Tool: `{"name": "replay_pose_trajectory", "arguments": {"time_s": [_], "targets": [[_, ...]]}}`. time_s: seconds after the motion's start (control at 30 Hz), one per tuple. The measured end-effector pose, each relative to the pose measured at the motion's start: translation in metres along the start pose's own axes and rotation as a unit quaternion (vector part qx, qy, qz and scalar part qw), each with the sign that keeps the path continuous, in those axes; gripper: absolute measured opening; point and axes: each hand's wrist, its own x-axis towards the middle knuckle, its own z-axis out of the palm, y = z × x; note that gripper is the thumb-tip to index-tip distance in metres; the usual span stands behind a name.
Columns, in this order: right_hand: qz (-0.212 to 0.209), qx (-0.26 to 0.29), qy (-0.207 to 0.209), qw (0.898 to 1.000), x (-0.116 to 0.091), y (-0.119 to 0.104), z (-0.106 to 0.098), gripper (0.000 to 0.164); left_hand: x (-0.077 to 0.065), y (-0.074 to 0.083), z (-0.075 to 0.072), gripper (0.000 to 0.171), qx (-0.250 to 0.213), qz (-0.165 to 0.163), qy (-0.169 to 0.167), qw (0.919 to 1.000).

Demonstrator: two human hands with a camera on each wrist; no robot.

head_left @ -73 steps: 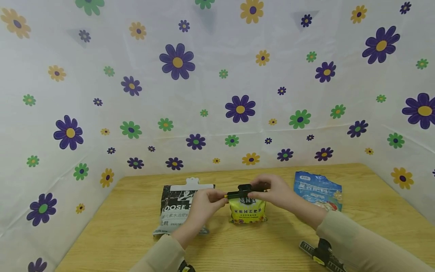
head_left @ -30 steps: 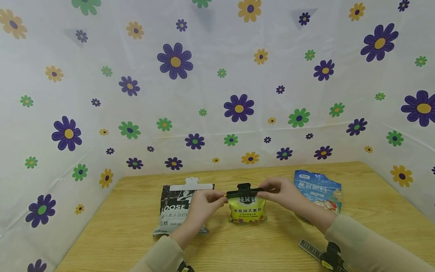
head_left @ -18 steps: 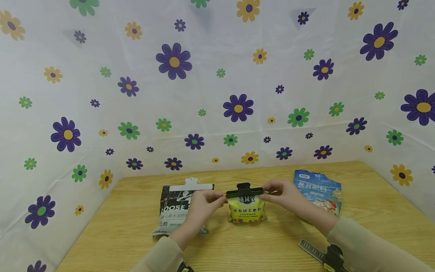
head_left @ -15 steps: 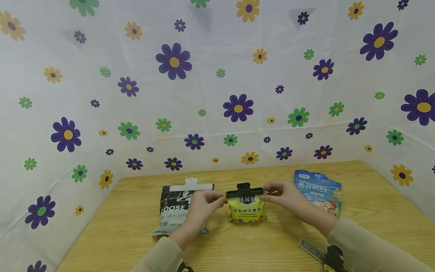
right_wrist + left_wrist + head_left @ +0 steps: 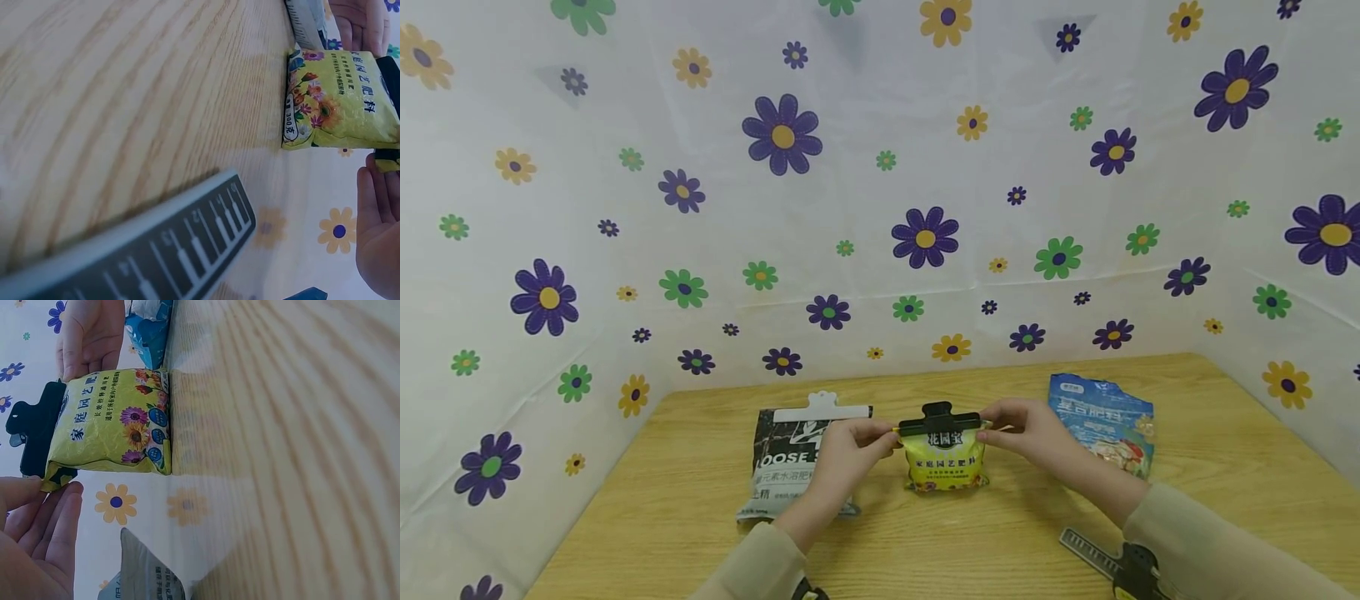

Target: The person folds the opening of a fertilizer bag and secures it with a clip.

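A small yellow fertilizer bag point(image 5: 945, 468) stands upright on the wooden table, printed with flowers and dark lettering. Across its top sits a black bag clip point(image 5: 940, 422), its handle tab pointing up. My left hand point(image 5: 853, 446) pinches the bag's upper left corner at the clip's end, thumb against fingertips. At the opposite corner, my right hand point(image 5: 1030, 429) pinches the bag's top edge between thumb and fingers. In the left wrist view a yellow corner of the bag point(image 5: 57, 476) pokes out past the clip, between the left thumb and fingers.
Left of it lies a black-and-grey bag point(image 5: 786, 483) closed by a white clip point(image 5: 823, 407), partly behind my left forearm. A blue bag point(image 5: 1105, 421) with a jagged top lies at the right. A ruler-like dark strip point(image 5: 1086, 552) with white marks lies near my right sleeve.
My right hand has slid right from the clip's handle to the bag's upper right corner. The clip now shows uncovered across the top. My left hand has kept its place.
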Motion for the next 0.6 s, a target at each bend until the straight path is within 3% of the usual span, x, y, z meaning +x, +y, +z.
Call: {"name": "replay_pose_trajectory", "arguments": {"time_s": [0.6], "targets": [[0.041, 0.047, 0.015, 0.998, -0.0038, -0.0015, 0.0038, 0.028, 0.0032, 0.0006, 0.0014, 0.013, -0.034, -0.02, -0.002, 0.9992]]}}
